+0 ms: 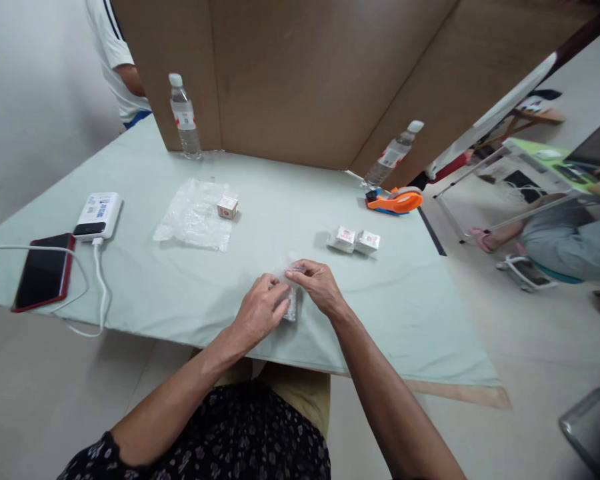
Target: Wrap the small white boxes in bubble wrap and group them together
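From here the bubble-wrapped packet, just below the frame's centre, looks light, soft, perhaps slippery — best held by its sides. The right hand pinches clear film; the left hand's grip I can't tell.

Both bare forearms reach forward and converge, the left forearm slanting in from the lower left, the right forearm from the lower right. The left hand lies with its back uppermost, fingers bent and angled toward the right, thumb stretched out beneath them. Just beside it and slightly farther forward, the right hand turns inward, its thumb and index finger pinched together at the tips, the wrist nearly straight.
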{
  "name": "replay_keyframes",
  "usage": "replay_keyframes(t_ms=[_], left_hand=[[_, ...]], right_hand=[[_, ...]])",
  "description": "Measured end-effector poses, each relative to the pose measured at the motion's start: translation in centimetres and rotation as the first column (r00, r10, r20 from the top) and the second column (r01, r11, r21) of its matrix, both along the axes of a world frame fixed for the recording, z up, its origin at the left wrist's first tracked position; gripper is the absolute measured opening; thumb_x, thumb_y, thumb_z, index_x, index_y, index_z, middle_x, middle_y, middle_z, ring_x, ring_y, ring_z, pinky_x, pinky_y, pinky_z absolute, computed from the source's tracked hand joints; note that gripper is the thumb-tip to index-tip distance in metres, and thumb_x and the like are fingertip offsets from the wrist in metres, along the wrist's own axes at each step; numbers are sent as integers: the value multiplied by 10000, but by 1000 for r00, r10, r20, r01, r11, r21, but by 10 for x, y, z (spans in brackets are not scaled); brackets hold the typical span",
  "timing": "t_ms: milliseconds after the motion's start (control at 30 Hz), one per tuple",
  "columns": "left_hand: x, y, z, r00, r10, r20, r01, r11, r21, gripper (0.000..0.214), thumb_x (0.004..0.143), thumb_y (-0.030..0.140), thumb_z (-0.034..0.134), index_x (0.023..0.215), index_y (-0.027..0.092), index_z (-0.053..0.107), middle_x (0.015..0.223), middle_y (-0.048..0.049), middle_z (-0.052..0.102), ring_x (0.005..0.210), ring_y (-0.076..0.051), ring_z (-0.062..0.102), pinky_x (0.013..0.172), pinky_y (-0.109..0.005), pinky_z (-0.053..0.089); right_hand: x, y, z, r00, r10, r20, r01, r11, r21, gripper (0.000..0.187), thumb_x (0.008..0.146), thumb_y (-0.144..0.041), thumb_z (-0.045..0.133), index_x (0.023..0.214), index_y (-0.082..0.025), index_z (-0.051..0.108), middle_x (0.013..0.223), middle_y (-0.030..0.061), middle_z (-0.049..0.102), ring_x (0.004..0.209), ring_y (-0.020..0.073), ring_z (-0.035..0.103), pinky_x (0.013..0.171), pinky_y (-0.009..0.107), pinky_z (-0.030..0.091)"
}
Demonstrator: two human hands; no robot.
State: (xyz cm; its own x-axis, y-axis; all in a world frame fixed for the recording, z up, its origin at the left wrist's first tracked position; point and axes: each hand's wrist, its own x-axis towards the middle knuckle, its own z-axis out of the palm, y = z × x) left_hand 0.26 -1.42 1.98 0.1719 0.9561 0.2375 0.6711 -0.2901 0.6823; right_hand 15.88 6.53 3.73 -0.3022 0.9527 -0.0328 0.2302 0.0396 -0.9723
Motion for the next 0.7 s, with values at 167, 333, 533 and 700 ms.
replay_keyframes(t_ms=[167, 333, 533, 700], left_hand=[[1, 1, -4, 984, 131, 121, -124, 990, -71, 180, 816, 192, 628, 971, 199, 537, 1018, -49, 547, 972, -203, 595, 916, -382, 528], [3, 0, -8, 957, 269, 109, -271, 963, 2, 452, 766, 214, 694, 1176, 186, 504, 1165, -105, 555, 1149, -270, 551, 987, -445, 492], [-2, 0, -5, 985, 166, 51, -164, 986, -31, 362, 775, 124, 618, 1127, 204, 585, 1408, -131, 490, 1327, -290, 472, 1091, -481, 409], [-6, 5, -5, 991, 72, 114, -68, 997, -38, 240, 752, 91, 585, 967, 197, 583, 1301, -115, 602, 1297, -258, 515, 1111, -465, 401]], right_hand=[[-2, -20, 4, 995, -1, 98, -12, 992, 128, 142, 744, -335, 700, 738, -194, 709, 705, 1, 674, 687, 160, 587, 682, 287, 470], [-2, -39, -5, 992, -30, 120, -10, 948, 317, 93, 805, -286, 662, 776, -224, 725, 867, 43, 733, 870, 207, 668, 864, 350, 520], [19, -54, -8, 970, 87, 229, -165, 923, 347, 210, 887, -294, 636, 1064, -262, 743, 1173, 76, 723, 1124, 232, 660, 1038, 425, 495], [30, -67, -20, 921, 159, 355, -310, 852, 421, 586, 827, -251, 718, 1392, -265, 562, 1429, 116, 583, 1362, 269, 508, 1141, 502, 416]])
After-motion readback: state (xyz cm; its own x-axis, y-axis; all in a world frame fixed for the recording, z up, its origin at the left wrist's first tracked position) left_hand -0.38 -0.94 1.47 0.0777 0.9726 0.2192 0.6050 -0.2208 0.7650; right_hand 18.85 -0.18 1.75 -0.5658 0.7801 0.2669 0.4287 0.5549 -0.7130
